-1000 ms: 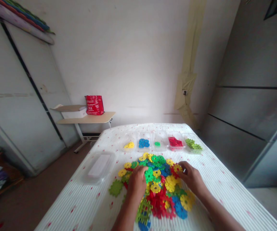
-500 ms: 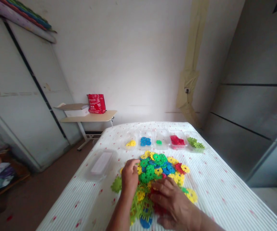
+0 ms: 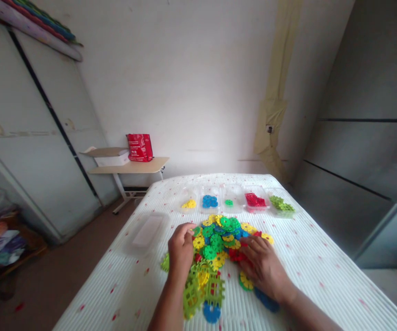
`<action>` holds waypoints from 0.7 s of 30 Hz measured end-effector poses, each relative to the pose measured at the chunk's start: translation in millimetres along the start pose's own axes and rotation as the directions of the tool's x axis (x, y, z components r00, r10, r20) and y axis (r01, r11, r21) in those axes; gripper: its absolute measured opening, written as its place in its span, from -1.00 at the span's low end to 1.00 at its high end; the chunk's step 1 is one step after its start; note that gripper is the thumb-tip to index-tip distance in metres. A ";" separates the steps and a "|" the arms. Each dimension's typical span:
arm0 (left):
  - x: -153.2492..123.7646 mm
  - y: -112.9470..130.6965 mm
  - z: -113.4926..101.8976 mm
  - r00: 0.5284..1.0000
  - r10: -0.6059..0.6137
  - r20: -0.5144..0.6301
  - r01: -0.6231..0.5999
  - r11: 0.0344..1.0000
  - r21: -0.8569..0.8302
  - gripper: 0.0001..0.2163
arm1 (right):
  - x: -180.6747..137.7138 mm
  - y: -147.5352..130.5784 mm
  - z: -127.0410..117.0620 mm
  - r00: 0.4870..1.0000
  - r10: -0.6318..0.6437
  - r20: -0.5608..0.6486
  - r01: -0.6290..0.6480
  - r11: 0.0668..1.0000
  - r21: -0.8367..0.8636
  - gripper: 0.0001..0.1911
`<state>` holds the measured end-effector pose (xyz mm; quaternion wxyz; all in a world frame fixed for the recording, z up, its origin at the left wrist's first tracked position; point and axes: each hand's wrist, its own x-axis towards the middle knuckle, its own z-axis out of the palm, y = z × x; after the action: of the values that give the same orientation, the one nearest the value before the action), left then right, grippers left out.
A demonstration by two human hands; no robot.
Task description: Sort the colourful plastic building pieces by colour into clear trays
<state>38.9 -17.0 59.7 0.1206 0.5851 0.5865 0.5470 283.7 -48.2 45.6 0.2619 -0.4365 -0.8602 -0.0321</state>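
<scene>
A pile of flat plastic building pieces lies on the table in front of me, with green notched discs (image 3: 215, 240), yellow notched discs (image 3: 220, 261) and light-green lattice squares (image 3: 214, 289). My left hand (image 3: 181, 248) is at the pile's left edge, its fingers curled; what they may hold is hidden. My right hand (image 3: 265, 266) lies over the right side, fingers stretched out above red pieces (image 3: 236, 255). Beside its palm are a yellow disc (image 3: 245, 281) and a blurred blue piece (image 3: 266, 299). A blue disc (image 3: 212, 312) rests nearest me.
Along the back stand clear boxes holding yellow discs (image 3: 189, 203), blue discs (image 3: 210, 201), a green disc (image 3: 229, 202), red pieces (image 3: 255, 200) and light-green squares (image 3: 281, 204). A clear lid-like tray (image 3: 146, 234) lies left. A red bag (image 3: 140, 148) sits on a side table (image 3: 132, 167).
My right hand has moved right and away from me, uncovering the front of the pile and shifting pieces to the right. My left hand has moved slightly left.
</scene>
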 end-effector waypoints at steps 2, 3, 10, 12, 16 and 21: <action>1.9 3.0 -9.0 1.000 0.002 -0.008 -0.002 1.000 0.008 -0.76 | 0.0 1.3 2.6 1.000 0.011 -0.001 -0.011 1.000 0.009 -0.77; 2.1 3.7 -13.6 1.000 0.014 -0.004 -0.014 1.000 0.017 -0.76 | 0.4 1.6 3.9 1.000 0.027 -0.002 -0.027 1.000 0.014 -0.77; -28.5 -14.3 -41.8 0.964 0.213 0.157 -0.229 0.969 0.093 -0.75 | 6.8 17.5 8.1 0.949 0.281 -0.144 -0.289 0.957 -0.036 -0.75; -46.4 -23.8 -50.4 0.938 0.260 0.228 -0.296 0.945 0.142 -0.76 | 8.4 20.6 5.7 0.937 0.291 -0.196 -0.304 0.952 -0.041 -0.71; -77.6 -38.9 -66.0 0.902 0.307 0.303 -0.383 0.893 0.235 -0.80 | 14.4 2.3 -1.2 0.982 0.149 -0.116 -0.143 0.988 0.055 -0.74; -90.3 -48.7 -69.4 0.881 0.312 0.355 -0.430 0.840 0.330 -0.63 | 28.3 -50.5 1.8 0.990 -0.010 0.144 -0.007 0.993 0.121 -0.80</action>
<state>-16.5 -111.8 2.4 -0.0267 0.7734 0.5357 0.3378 230.6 -58.0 66.4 0.2250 -0.4204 -0.8775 0.0516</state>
